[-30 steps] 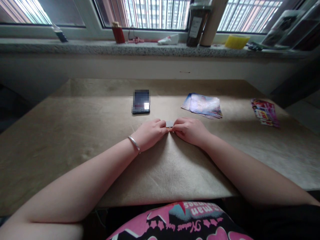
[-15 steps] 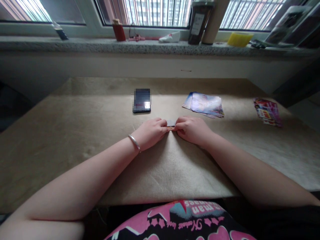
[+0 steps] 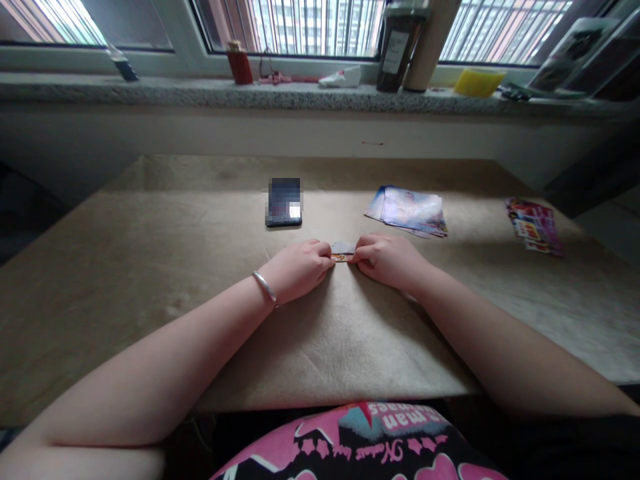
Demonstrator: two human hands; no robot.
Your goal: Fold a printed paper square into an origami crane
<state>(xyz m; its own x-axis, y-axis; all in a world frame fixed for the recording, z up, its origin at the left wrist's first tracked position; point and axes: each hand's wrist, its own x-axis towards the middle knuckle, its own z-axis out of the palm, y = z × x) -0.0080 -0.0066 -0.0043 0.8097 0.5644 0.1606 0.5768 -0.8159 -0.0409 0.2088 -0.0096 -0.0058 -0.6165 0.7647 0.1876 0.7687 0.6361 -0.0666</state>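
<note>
Between my two hands a small folded piece of paper (image 3: 343, 249) lies low over the table, greyish on its upper part with a colourful printed strip along the near edge. My left hand (image 3: 303, 267), with a silver bangle at the wrist, pinches its left end. At the right end, my right hand (image 3: 387, 260) pinches it with curled fingers. Most of the paper's two ends are hidden under the fingers. Beyond my right hand lies a stack of glossy printed sheets (image 3: 410, 210) in blue and purple.
A dark phone-like device (image 3: 284, 201), its screen blurred out, lies beyond my left hand. Several pink and red printed packets (image 3: 535, 227) lie at the table's (image 3: 125, 267) right. The stone windowsill (image 3: 190, 93) holds a red container (image 3: 240, 65), a dark jar (image 3: 397, 50) and a yellow object (image 3: 479, 82).
My hands have moved slightly apart, the left one a little to the left, so more of the paper's printed strip shows. Both still pinch its ends.
</note>
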